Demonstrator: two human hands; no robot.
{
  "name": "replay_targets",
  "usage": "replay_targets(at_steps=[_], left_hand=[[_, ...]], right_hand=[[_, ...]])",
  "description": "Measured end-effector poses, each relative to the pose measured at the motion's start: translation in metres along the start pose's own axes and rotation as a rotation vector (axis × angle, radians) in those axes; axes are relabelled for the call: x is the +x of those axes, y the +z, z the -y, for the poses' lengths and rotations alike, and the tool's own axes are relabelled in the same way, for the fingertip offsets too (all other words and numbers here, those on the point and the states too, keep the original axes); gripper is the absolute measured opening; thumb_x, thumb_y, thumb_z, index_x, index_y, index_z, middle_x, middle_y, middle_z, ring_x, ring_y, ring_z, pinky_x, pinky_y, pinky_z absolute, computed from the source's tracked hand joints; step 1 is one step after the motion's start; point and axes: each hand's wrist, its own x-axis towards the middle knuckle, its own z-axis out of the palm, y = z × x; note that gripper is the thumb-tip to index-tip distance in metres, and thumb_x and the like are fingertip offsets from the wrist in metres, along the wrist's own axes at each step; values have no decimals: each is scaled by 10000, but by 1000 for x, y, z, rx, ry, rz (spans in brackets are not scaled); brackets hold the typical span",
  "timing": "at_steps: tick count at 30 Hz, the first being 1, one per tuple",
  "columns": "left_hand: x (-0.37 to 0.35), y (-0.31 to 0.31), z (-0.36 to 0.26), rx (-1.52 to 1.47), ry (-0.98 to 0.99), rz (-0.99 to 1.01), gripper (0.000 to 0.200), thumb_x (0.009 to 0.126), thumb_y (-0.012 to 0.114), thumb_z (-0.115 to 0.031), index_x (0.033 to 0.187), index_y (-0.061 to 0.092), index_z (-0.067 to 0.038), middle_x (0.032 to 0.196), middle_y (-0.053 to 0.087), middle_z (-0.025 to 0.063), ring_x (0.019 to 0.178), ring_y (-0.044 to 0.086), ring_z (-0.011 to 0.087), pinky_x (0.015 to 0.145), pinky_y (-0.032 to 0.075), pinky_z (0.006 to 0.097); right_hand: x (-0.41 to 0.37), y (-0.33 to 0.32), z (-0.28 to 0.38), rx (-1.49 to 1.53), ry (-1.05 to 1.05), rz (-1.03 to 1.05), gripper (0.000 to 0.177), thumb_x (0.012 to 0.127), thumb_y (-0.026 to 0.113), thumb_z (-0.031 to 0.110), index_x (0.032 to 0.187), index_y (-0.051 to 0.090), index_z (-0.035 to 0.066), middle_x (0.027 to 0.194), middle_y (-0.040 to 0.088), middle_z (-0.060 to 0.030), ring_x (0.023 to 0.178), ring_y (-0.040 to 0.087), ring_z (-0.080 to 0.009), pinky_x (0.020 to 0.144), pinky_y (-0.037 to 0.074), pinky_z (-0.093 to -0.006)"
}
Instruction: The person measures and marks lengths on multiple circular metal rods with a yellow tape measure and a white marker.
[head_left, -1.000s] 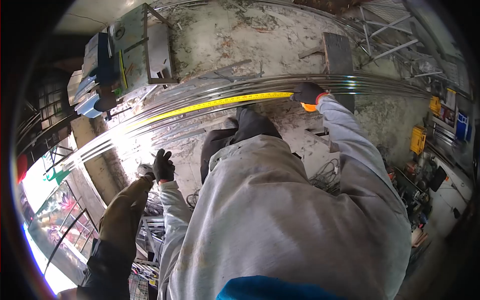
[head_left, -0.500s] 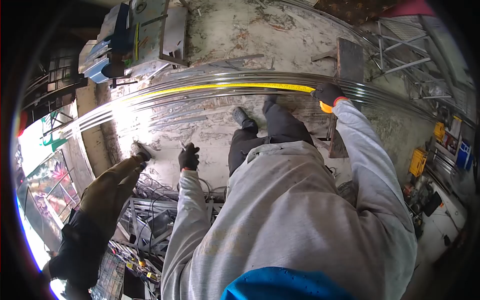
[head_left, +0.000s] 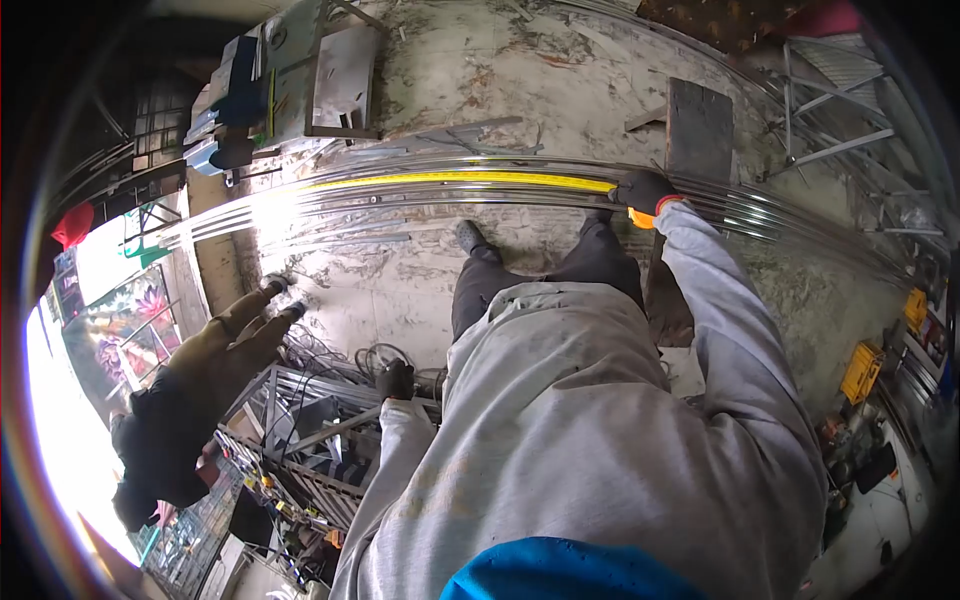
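Note:
My right hand [head_left: 645,190], in a dark glove with an orange cuff, is closed on a yellow tape measure [head_left: 640,217]. Its yellow blade [head_left: 480,178] runs out to the left along a bundle of long shiny metal tubes [head_left: 400,197]. Lower down, my left hand [head_left: 396,380], also dark-gloved, is closed beside my body, above a rack of metal pieces. Whatever its fingers may hold is too small to make out.
Another person [head_left: 185,410] in dark clothes is at the left. A metal rack with scrap [head_left: 330,440] stands below my left hand. A dark board [head_left: 698,130] lies beyond the tubes; yellow cases [head_left: 862,372] are at the right; a metal table [head_left: 345,80] is upper left.
My left hand has moved down, closer to my body and the rack. My right hand stays on the tape measure. The co-worker has shifted at the left, and the view has moved slightly.

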Motion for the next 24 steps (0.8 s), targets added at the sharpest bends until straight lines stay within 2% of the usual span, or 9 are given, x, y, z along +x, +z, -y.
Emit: replay_targets(at_steps=[2, 3, 4, 6, 11, 16, 18, 22, 24], left_hand=[[-4, 23, -27, -855, -392, -85, 64, 815, 696, -126, 859, 670, -88, 731, 670, 54, 572, 574, 186, 504, 447, 325], [-5, 36, -35, -920, -296, -179, 182, 829, 688, -152, 992, 685, -70, 770, 694, 75, 570, 572, 183, 487, 438, 315], [2, 16, -74, -910, -312, -177, 182, 829, 688, -152, 992, 685, -70, 770, 694, 75, 570, 572, 183, 487, 438, 315], [3, -41, -151, -1221, -899, -149, 248, 846, 671, -188, 1062, 669, -66, 826, 703, 114, 562, 567, 176, 472, 426, 307], [20, -88, -216, -1164, -845, -325, 396, 953, 555, -382, 1115, 655, -35, 793, 704, 156, 573, 660, 250, 489, 505, 312], [68, -117, -223, -1160, -833, -230, 556, 1045, 410, -503, 1115, 679, -21, 655, 658, 116, 493, 625, 240, 442, 485, 326], [98, -117, -215, -1175, -627, -100, 601, 1048, 405, -534, 1139, 672, -3, 640, 644, 92, 486, 616, 232, 443, 479, 326], [178, -112, -258, -1232, -491, -26, 586, 1053, 432, -514, 1192, 662, 6, 751, 682, 107, 628, 683, 212, 571, 545, 322], [219, -97, -274, -1209, -290, -26, 446, 1035, 552, -388, 1186, 657, 18, 840, 700, 125, 726, 711, 217, 648, 576, 335]], right_hand=[[-11, -16, -22, -126, 126, 52, 415, 850, 716, 483, 933, 759, 78, 902, 717, -187, 859, 679, -396, 771, 513, -498], [-9, -12, -47, -127, 179, 58, 452, 842, 715, 515, 991, 766, 92, 929, 723, -192, 885, 686, -399, 794, 523, -491], [-14, -13, -61, -118, 173, 74, 452, 842, 715, 515, 991, 766, 92, 929, 723, -192, 885, 686, -399, 794, 523, -491], [-9, -16, -82, -175, 229, 121, 470, 837, 717, 542, 925, 770, 83, 896, 709, -227, 860, 688, -412, 761, 518, -490], [8, -7, -98, -129, 435, 72, 501, 860, 684, 557, 1004, 777, 87, 1005, 736, -215, 991, 710, -394, 832, 539, -491], [42, 38, -144, -116, 525, 90, 501, 882, 633, 556, 1065, 767, 110, 1089, 727, -198, 1064, 686, -399, 903, 524, -507], [51, 47, -153, -159, 552, 85, 498, 892, 618, 548, 1077, 764, 110, 1101, 724, -193, 1075, 681, -396, 910, 519, -507], [77, 57, -168, -185, 613, 148, 515, 911, 593, 572, 1058, 764, 109, 1093, 726, -185, 1063, 681, -393, 910, 515, -506], [90, 70, -187, -231, 549, 128, 518, 918, 579, 571, 1066, 763, 110, 1100, 724, -184, 1068, 678, -392, 923, 511, -498]])
